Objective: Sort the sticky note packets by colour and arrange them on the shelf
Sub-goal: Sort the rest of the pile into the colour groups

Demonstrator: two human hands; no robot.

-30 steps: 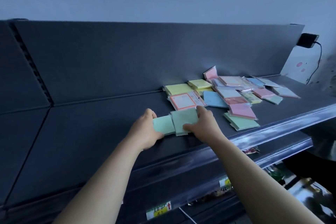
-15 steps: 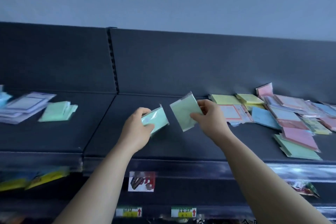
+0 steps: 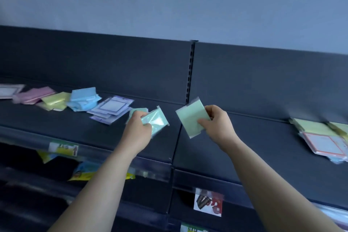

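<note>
Left hand: fingers curled round a glossy green packet, above the shelf, beside the lilac pile.
Right hand: fingers pinch a matte green packet, held tilted in the air.

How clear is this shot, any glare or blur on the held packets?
Head view: dim, bluish light; head view: glare on the shiny packet in the left hand, the right hand's green packet matte and sharp; head view: pink pile far left and yellow packets far right smeared.

Now off the shelf and leftward: left hand with mint packet, right hand with green packet.
</note>
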